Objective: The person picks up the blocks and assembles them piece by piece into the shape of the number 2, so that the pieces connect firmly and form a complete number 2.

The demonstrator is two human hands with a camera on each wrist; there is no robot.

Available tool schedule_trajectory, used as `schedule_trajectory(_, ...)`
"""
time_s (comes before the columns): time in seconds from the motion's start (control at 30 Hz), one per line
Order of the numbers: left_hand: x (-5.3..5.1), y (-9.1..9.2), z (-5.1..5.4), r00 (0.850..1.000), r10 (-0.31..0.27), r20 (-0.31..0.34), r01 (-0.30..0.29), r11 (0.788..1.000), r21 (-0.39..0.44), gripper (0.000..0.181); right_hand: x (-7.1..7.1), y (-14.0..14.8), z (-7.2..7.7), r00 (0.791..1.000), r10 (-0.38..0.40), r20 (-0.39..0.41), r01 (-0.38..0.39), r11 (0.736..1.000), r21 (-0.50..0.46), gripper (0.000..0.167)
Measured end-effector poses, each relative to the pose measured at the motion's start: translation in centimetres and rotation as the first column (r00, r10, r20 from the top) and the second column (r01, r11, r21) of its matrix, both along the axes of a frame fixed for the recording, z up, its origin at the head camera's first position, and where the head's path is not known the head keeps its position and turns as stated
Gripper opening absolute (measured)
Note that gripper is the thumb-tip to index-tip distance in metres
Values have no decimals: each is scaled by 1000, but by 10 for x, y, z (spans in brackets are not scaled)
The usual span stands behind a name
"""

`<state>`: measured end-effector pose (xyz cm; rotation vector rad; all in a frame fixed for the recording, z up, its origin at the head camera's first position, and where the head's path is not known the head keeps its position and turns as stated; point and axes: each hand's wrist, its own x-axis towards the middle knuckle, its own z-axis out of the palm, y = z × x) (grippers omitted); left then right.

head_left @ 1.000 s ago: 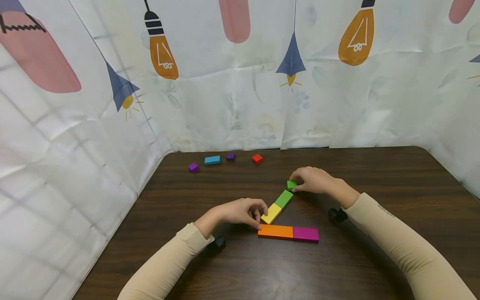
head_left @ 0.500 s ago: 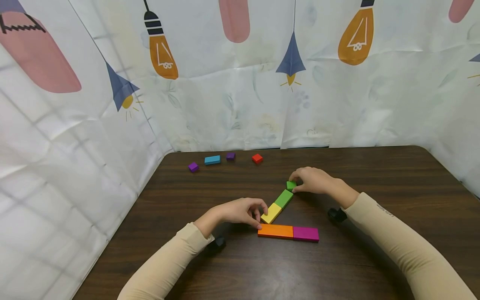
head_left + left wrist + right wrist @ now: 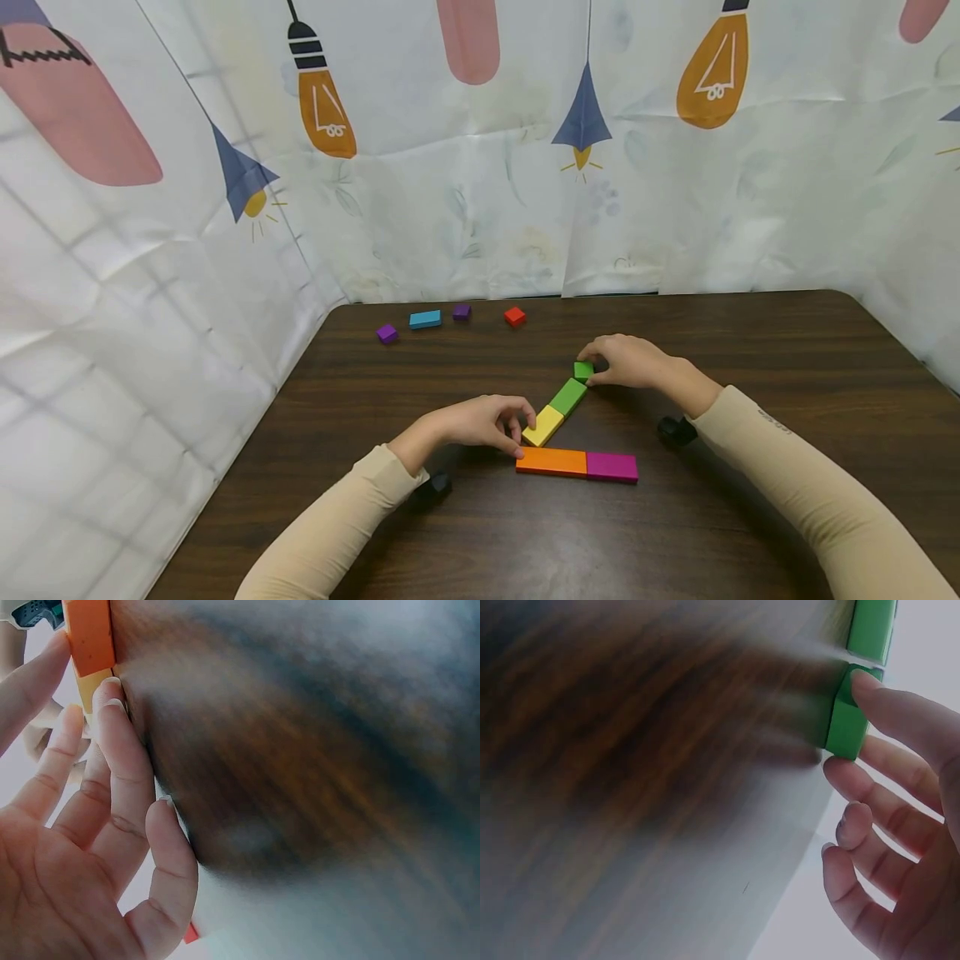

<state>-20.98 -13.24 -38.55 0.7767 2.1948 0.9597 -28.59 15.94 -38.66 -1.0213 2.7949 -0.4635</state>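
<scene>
My right hand point(image 3: 628, 362) pinches a small green block point(image 3: 582, 371) between thumb and fingers; in the right wrist view this block point(image 3: 847, 727) stands at the end of a longer green block point(image 3: 873, 628) with a thin gap between. That longer green block point(image 3: 568, 397) runs diagonally into a yellow block point(image 3: 544, 425). Below them, an orange block point(image 3: 551, 462) meets a magenta block point(image 3: 612, 467) end to end. My left hand point(image 3: 478, 423) touches the orange block's left end with the thumb, its index finger at the yellow block. The left wrist view shows its fingers extended loosely.
At the back left of the dark wooden table point(image 3: 750, 517) lie a purple block point(image 3: 387, 333), a blue block point(image 3: 425, 319), a darker purple block point(image 3: 461, 312) and a red block point(image 3: 514, 317). A printed white curtain point(image 3: 480, 208) hangs behind the table.
The small green block has turned slightly in the right hand's pinch. Both hands stay in nearly the same place, and the other blocks have not visibly moved.
</scene>
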Motion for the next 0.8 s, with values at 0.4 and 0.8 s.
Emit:
schedule_trajectory(0.4,-1,0,0,1000,-11,-16,11,1000,-8,32,1,6,0,1000,0,9,0,1000,-3,37)
schedule_trajectory(0.8,0,1,-1,1000,0,4,0,1000,7,32,1,6,-3,1000,1,0,-1,1000,-21,35)
